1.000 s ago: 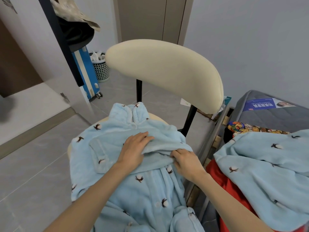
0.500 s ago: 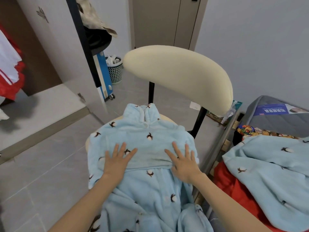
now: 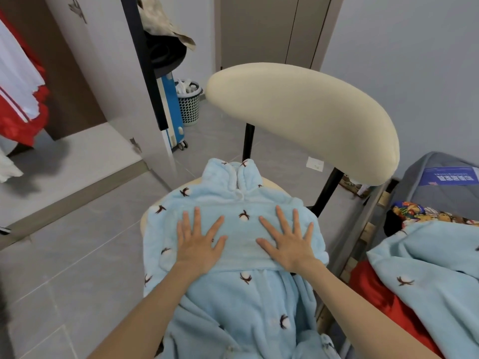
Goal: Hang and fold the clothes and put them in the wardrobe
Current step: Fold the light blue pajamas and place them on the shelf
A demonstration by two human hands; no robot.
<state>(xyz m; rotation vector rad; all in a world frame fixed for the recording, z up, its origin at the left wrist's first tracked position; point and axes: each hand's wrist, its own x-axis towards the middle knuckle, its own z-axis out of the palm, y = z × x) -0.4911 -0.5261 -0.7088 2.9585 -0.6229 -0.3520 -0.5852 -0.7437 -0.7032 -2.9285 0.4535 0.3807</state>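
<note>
Light's even & fairly bright, soft, no glare or blown spots; the source isn't in view. Shadows are diffuse: a grey smudge on the wardrobe floor (image 3: 85,151) below the red garment (image 3: 23,117), and thin shade round your left hand (image 3: 198,244) & right hand (image 3: 290,242) on the blue fleece (image 3: 241,294). Wide-angle distortion is strong: the door frame (image 3: 217,35) leans, the chair back (image 3: 298,112) bulges, and your forearms stretch toward the bottom corners. Centre's sharp, fleece pile & print read clearly. Edges go softer, esp. far left, w/ a dark blur at bottom left.
</note>
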